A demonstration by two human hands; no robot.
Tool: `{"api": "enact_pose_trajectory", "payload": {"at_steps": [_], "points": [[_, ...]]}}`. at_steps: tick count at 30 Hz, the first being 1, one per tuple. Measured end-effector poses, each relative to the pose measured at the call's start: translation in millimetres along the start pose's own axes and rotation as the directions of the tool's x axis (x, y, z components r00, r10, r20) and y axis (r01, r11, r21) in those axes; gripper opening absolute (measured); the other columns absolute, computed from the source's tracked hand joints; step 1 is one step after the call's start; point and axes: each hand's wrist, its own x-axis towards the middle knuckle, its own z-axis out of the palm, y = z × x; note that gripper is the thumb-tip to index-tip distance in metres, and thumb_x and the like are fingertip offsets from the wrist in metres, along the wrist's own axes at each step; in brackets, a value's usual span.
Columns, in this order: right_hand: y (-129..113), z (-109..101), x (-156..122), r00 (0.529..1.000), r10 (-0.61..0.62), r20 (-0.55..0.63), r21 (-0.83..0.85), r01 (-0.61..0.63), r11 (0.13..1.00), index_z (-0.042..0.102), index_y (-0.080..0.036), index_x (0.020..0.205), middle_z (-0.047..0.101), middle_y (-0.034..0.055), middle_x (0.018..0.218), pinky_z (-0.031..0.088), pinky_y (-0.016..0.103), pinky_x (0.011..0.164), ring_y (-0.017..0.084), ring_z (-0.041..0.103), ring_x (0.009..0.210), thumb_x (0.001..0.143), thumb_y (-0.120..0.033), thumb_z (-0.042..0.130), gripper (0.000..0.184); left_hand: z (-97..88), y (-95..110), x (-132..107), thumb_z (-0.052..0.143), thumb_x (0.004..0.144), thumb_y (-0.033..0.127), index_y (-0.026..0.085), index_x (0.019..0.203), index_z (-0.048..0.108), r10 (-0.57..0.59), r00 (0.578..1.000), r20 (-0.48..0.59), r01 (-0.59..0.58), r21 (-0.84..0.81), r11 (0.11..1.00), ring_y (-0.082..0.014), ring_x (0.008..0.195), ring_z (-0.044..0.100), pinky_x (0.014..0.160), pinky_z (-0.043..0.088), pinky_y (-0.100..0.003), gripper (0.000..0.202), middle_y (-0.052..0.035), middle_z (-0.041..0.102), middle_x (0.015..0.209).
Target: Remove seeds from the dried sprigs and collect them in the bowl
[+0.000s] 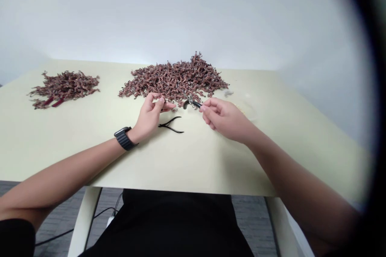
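Note:
My left hand (pixel 152 110), with a dark watch on its wrist, is closed in a pinch of thumb and forefinger. A small dark piece shows at its fingertips, mostly hidden; its kind is unclear. In my right hand (pixel 220 114) is a small pliers-like tool (pixel 196 104) with black grips and shiny metal jaws, pointing left. Right behind both hands lies a large pile of small reddish-brown, twisted pieces (pixel 177 78), a few of them loose at its front edge. Black nippers (pixel 171 125) lie on the table beside my left hand, handles spread to the right.
A smaller pile of similar pieces (pixel 68 84) lies at the left, with a red-handled tool (pixel 57 102) at its front. The pale table (pixel 193 164) meets a white wall at the back. Behind my right hand is a small greyish scrap (pixel 228 93). Cables (pixel 105 210) hang below the table.

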Motion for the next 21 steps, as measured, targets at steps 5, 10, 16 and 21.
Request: {"api": "enact_pose_trajectory", "payload": {"at_steps": [5, 10, 16, 21], "points": [[8.7, 10.3, 6.3, 0.981, 0.090, 0.169, 0.453, -0.158, 0.877, 0.059, -0.020, 0.093, 0.049, -0.0019, 0.073, 0.029, 0.024, 0.047, 0.009, 0.038, 0.055, 0.103, -0.049, 0.056, 0.030, 10.0, 5.5, -9.6, 0.062, 0.101, 0.040, 0.021, 0.108, 0.048, -0.163, 0.985, 0.053, 0.167, -0.097, 0.981, -0.0194, 0.101, 0.077, 0.099, 0.058, -0.040, 0.025, -0.0066, 0.077, 0.102], [23.5, 24.4, 15.5, 0.984, 0.123, 0.128, 0.516, -0.172, 0.839, 0.056, -0.021, 0.091, 0.045, -0.0028, 0.072, 0.029, 0.023, 0.046, 0.009, 0.036, 0.054, 0.104, -0.045, 0.053, 0.027, 14.7, 9.7, -17.8, 0.066, 0.098, 0.042, 0.021, 0.107, 0.047, -0.251, 0.936, 0.248, 0.295, -0.156, 0.943, -0.0202, 0.081, 0.078, 0.083, 0.063, -0.041, 0.030, -0.0086, 0.078, 0.100], [31.8, 37.2, 24.2, 0.975, 0.217, 0.039, 0.465, -0.210, 0.860, 0.051, -0.026, 0.099, 0.041, -0.0049, 0.071, 0.031, 0.024, 0.043, 0.010, 0.034, 0.051, 0.105, -0.043, 0.047, 0.019, 20.4, 17.6, -25.0, 0.068, 0.098, 0.037, 0.020, 0.104, 0.047, -0.307, 0.913, 0.269, 0.355, -0.153, 0.922, -0.0193, 0.081, 0.079, 0.081, 0.064, -0.036, 0.028, -0.0098, 0.079, 0.103], [34.4, 44.3, 22.7, 0.990, 0.133, -0.044, 0.212, -0.121, 0.970, 0.053, -0.026, 0.103, 0.053, -0.0021, 0.076, 0.039, 0.028, 0.052, 0.013, 0.045, 0.057, 0.101, -0.061, 0.050, 0.035, 23.3, 19.5, -26.6, 0.068, 0.098, 0.033, 0.019, 0.101, 0.047, -0.336, 0.908, 0.249, 0.384, -0.178, 0.906, -0.0184, 0.081, 0.079, 0.079, 0.064, -0.034, 0.026, -0.0088, 0.079, 0.101]]}}
